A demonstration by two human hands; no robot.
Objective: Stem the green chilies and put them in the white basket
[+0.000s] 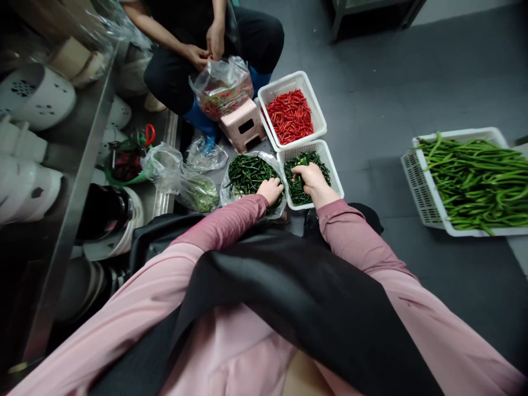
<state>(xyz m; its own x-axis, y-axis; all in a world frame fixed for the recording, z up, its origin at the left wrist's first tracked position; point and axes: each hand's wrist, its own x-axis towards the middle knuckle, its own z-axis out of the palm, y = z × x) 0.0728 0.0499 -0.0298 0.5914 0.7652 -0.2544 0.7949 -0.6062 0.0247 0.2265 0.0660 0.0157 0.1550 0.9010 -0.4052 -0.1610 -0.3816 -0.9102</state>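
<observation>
My left hand (271,190) rests on the green chilies (248,171) heaped in an open clear plastic bag (226,193), its fingers bent down among them. My right hand (312,179) is over a small white basket (335,184) beside the bag. Its fingers are closed around a few green chilies (303,161), partly hidden by the hand. More green chilies lie below it in the basket. Touching this basket's far side is another white basket (317,118) with red chilies (291,116) in it.
Opposite me a seated person's hands (209,49) work over a bag of red chilies (225,96) on a pink stool (244,125). A basket of long green peppers (478,181) stands at right. Metal shelving (78,181) with white containers (37,96) runs along the left.
</observation>
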